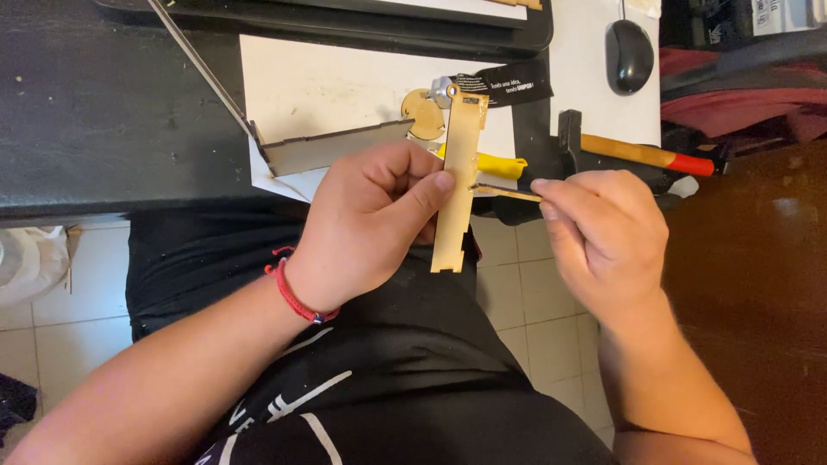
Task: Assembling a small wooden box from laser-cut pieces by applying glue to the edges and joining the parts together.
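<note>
My left hand [366,226] grips the wooden strip [457,185] upright over my lap, thumb pressing its face. My right hand [603,231] pinches a thin stick [506,193], tip against the strip's edge. Beyond, a hammer [642,155] lies on the desk [103,103], mouse [629,55] farther back.

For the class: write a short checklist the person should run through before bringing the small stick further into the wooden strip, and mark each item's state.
1. Left hand grips wooden strip firmly: ok.
2. Right hand pinches small stick: ok.
3. Stick tip meets the strip's edge: ok.
4. Tip seated in a slot: cannot tell.
5. Hammer lies clear of both hands: ok.
</note>
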